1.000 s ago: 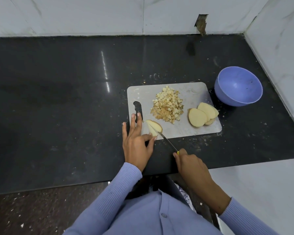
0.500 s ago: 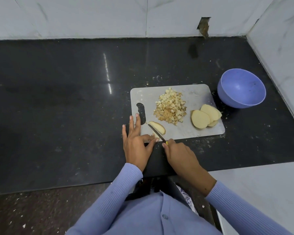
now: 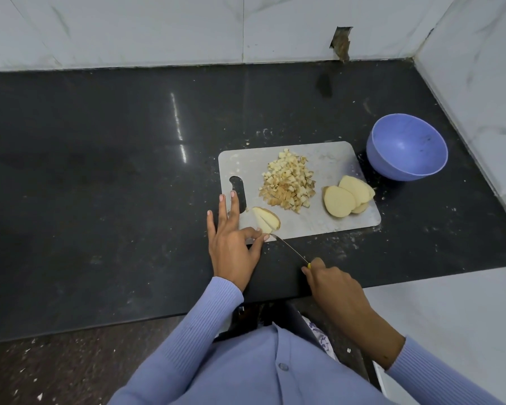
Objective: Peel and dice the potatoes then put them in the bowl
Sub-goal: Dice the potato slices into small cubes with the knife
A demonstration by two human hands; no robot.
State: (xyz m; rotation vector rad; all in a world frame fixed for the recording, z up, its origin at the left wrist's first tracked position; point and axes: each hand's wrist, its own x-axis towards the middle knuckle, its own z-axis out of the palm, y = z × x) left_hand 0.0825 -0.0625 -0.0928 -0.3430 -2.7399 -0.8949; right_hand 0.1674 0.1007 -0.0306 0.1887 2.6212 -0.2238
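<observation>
Head view, with the cutting board (image 3: 327, 159) as landmark, lying on the dark worktop (image 3: 100, 171). At the board's near-left corner: a potato slice (image 3: 265, 220), already scored lengthwise. Beside it, the left hand (image 3: 231, 244), thumb and forefinger pinching the slice's near end, remaining fingers (image 3: 235, 203) spread flat past the board's handle slot. Off the board's near edge: the right hand (image 3: 330, 283), fingers curled round a yellow handle, knife (image 3: 289, 248) tip meeting the slice. At board centre, a heap of diced potato (image 3: 287, 185); toward the right end, stacked uncut slices (image 3: 346, 197). Just beyond the right end, the blue bowl (image 3: 406, 147), nothing visible inside. Best done with fingertips tucked back from the blade, strips pinned together, cuts even and crosswise afterwards, blade drawn rather than pressed.
</observation>
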